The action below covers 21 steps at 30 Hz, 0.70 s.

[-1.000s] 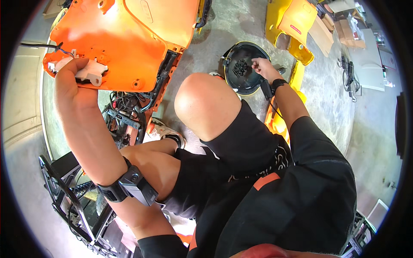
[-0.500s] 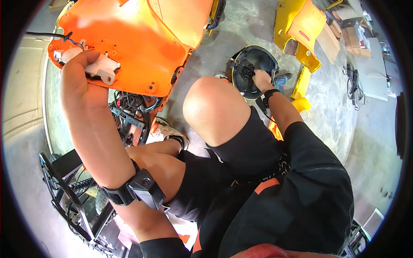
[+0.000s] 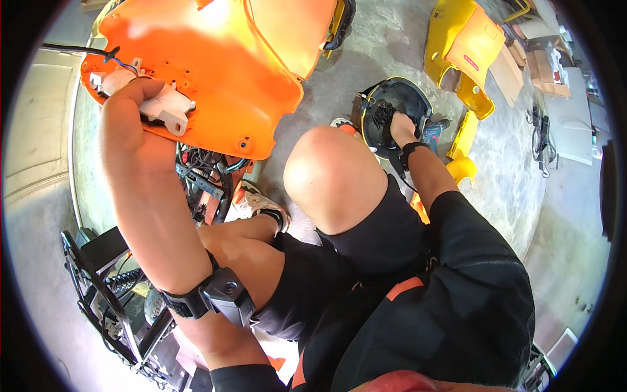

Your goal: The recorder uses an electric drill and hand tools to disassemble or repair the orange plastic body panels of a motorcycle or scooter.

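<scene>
My left hand (image 3: 132,108) is closed on a white plastic housing (image 3: 171,109) with mounting tabs, pressing it to the inner face of a large orange plastic panel (image 3: 219,85). A black cable (image 3: 78,49) with thin wires runs to the housing from the left. Beyond my raised knee, my right hand (image 3: 403,128) reaches into an upturned black helmet (image 3: 413,98) on the floor. A heap of small black screw-like pieces (image 3: 383,115) lies inside it. My right fingers are drawn together at the heap, with their tips hidden.
Below the panel is a tangle of wiring and frame parts (image 3: 208,171). Yellow plastic body panels (image 3: 450,46) and a blue tool (image 3: 433,132) lie right of the helmet. Cardboard (image 3: 506,78) is at far right. A black metal frame (image 3: 98,281) stands at lower left.
The whole view has shifted, so things appear slightly lower and farther right. My right hand has tilted a little over the heap; my left hand keeps its hold on the housing.
</scene>
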Motion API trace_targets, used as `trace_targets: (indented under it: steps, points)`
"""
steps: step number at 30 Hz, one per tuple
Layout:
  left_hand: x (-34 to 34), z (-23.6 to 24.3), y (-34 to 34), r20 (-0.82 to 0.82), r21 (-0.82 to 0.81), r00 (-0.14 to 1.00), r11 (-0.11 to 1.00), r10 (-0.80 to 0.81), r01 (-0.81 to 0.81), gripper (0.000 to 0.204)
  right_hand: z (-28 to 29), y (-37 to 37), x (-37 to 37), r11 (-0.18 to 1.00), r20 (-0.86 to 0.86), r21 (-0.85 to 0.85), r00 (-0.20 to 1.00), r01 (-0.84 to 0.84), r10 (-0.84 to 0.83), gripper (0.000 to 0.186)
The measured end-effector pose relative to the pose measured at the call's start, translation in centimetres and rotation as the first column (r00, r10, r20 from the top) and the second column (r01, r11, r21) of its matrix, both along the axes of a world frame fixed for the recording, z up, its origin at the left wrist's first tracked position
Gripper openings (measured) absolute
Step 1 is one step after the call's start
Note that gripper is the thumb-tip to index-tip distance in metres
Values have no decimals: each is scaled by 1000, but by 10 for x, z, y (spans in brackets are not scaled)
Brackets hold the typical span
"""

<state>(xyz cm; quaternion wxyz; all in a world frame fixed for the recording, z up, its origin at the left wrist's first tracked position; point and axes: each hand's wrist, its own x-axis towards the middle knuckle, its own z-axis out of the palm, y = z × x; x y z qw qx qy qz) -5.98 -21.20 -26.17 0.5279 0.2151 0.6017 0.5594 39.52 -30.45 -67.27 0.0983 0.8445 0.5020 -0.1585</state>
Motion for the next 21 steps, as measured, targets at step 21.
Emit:
trace_targets:
  steps: [21]
  points:
    - [-3,-9,7,31,41,998,998,-57,56,31,106,-4,7,757,-802,-254,-569,602,183,25]
